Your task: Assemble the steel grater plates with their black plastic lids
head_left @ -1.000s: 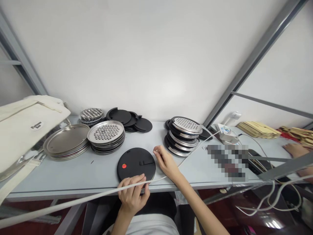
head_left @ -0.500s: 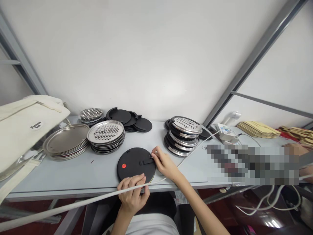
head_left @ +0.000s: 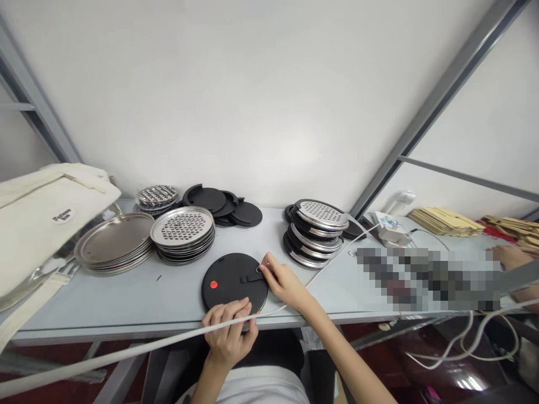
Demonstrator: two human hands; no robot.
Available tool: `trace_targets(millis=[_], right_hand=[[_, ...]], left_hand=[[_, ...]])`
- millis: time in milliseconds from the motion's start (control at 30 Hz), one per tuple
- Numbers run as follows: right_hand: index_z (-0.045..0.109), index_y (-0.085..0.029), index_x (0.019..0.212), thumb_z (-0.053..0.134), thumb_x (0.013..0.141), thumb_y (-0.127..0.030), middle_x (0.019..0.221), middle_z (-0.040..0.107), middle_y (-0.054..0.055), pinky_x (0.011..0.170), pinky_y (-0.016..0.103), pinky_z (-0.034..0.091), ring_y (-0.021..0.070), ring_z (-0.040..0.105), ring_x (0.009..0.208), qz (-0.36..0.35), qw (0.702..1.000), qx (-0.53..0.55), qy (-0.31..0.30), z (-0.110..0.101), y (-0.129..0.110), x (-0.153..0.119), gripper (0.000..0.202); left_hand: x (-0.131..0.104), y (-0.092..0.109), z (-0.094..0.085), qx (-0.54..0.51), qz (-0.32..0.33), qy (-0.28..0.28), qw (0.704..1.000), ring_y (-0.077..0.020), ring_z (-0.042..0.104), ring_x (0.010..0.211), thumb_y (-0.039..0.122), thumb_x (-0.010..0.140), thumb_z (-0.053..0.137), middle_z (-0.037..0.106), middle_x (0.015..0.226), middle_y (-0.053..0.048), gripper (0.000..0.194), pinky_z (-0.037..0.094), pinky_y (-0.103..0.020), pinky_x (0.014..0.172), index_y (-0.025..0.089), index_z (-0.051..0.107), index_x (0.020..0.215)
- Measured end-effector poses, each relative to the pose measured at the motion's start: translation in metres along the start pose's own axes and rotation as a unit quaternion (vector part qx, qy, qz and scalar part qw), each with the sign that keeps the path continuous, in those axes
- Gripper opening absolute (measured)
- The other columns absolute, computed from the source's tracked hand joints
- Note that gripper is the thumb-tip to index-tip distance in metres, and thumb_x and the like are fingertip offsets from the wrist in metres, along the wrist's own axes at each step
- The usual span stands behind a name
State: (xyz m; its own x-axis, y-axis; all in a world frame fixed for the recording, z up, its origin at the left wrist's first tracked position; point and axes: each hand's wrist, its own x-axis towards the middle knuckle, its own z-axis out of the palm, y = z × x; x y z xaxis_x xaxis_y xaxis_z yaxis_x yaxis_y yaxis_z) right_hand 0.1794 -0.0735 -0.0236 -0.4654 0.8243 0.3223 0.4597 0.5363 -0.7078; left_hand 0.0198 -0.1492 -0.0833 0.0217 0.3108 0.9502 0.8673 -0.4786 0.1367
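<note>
A round black disc (head_left: 229, 266) with a red dot and a strap-like tab (head_left: 251, 278) lies flat near the table's front edge. My left hand (head_left: 231, 331) grips its near rim, fingers on top and thumb to the right. Pinched at the disc's right edge, my right hand (head_left: 281, 279) has thumb and forefinger on a small metal ring (head_left: 258, 270) by the tab's end. Behind the disc stand a stack of metal grater plates (head_left: 183, 227) and, to the right, a pile of black-rimmed grater discs (head_left: 318, 227).
At the left are plain metal plates (head_left: 115, 238) beside a cream bag (head_left: 54, 207). Black round parts (head_left: 246, 214) lie by the wall. A white cable (head_left: 168, 340) crosses in front of my left hand. Yellow folded pieces (head_left: 444, 221) and another person's hand (head_left: 511, 258) are at the right.
</note>
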Motion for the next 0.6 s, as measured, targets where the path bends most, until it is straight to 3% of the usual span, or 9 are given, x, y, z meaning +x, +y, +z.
trace_targets(millis=[333, 600], right_hand=[[0.039, -0.022, 0.076, 0.04, 0.092, -0.028, 0.059, 0.038, -0.006, 0.053, 0.023, 0.03, 0.011, 0.036, 0.051, -0.002, 1.0, -0.009, 0.019, 0.0003, 0.0002, -0.0009, 0.018], [0.038, -0.022, 0.076, 0.038, 0.093, -0.027, 0.058, 0.037, -0.006, 0.052, 0.023, 0.029, 0.0107, 0.034, 0.051, 0.002, 1.0, -0.009, -0.002, -0.0007, -0.0016, -0.0007, 0.018]], left_hand=[[-0.0005, -0.0005, -0.0001, -0.003, 0.002, -0.004, 1.0, -0.0165, 0.059, 0.073, 0.018, 0.078, 0.059, 0.071, 0.079, -0.002, 0.008, 0.041, -0.032, 0.078, 0.02, 0.066, 0.083], [0.0001, 0.0001, 0.0003, -0.007, 0.002, -0.002, 1.0, -0.0159, 0.06, 0.073, 0.019, 0.079, 0.059, 0.071, 0.08, -0.002, 0.008, 0.04, -0.032, 0.079, 0.02, 0.066, 0.084]])
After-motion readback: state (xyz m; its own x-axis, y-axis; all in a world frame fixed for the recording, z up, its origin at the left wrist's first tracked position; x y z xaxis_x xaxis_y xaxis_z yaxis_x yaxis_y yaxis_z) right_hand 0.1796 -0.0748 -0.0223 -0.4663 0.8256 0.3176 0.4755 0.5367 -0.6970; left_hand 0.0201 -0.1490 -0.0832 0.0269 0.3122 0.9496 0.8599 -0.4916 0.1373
